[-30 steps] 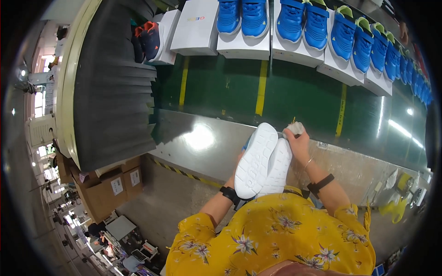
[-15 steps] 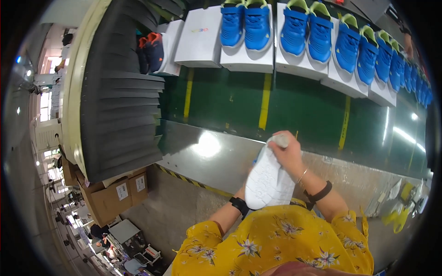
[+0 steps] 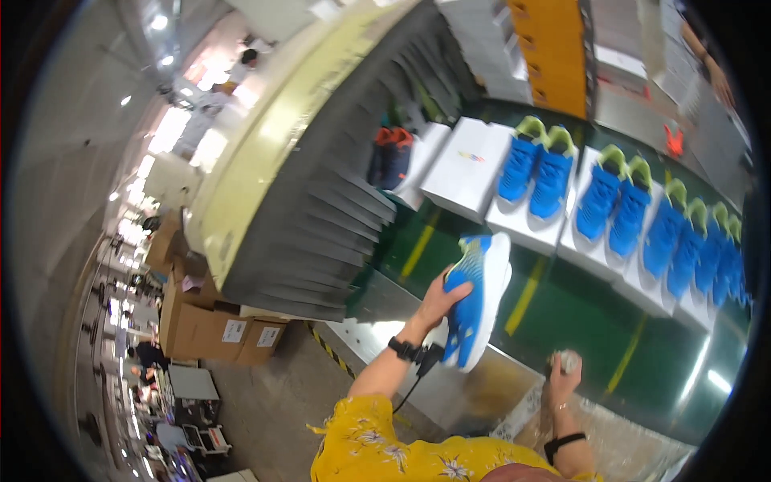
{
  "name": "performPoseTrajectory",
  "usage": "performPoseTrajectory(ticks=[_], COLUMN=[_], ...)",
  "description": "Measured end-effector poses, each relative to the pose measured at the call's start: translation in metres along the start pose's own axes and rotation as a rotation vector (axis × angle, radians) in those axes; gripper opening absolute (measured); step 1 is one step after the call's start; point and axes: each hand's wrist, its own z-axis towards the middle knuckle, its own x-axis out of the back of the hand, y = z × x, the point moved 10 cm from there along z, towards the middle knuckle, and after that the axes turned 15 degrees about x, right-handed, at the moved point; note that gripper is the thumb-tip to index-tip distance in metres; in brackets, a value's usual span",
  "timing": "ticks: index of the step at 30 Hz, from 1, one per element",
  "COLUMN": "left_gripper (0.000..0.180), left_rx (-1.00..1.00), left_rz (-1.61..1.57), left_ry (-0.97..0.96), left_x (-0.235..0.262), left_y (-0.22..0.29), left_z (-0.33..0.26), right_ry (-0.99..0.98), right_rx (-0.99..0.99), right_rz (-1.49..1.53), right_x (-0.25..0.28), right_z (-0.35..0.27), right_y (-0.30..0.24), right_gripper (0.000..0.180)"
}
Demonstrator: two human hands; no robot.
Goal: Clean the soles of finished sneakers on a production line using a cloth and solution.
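Blue and white, the shoe [image 3: 475, 309] is up in the left hand [image 3: 440, 301], fingers wrapped around its side, above the green belt [image 3: 562, 313]. Her right hand [image 3: 562, 377] is closed on a small pale thing [image 3: 569, 361] near the shiny table [image 3: 385, 321].

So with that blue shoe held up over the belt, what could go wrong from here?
1. The left hand holds the blue shoe alone, gripping one side above the green conveyor belt; it could slip and drop onto the belt.
2. A dark cord hangs near the left wrist and might snag on the metal table edge.
3. The right hand is closed on a small pale object, so it may be slow to catch the shoe.
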Motion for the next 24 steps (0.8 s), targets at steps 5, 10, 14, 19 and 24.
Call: performPoseTrajectory(ticks=[5,10,14,19,24], left_gripper=[0.064,0.071,0.083,0.088,0.091], left_rx=[-0.28,-0.302,-0.291,-0.352,-0.61], left_rz=[1.061,1.28,1.253,1.215,1.16], left_ry=[0.646,0.838,0.869,0.853,0.537], left_x=[0.01,0.03,0.067,0.022,-0.109], left_y=[0.158,0.204,0.171,0.179,0.183], left_z=[0.051,0.145,0.208,0.214,0.211], right_ry=[-0.03,-0.084,-0.086,-0.033,-0.164], right_rx=[0.097,0.052,0.054,-0.057,0.088], right_rz=[-0.018,-0.104,-0.114,-0.143,-0.402], right_x=[-0.005,-0.003,-0.007,0.004,-0.054], right_z=[-0.004,0.003,0.001,-0.007,-0.081], right_y=[-0.008,-0.024,-0.018,-0.003,0.108], right_gripper=[0.024,0.027,0.028,0.029,0.032])
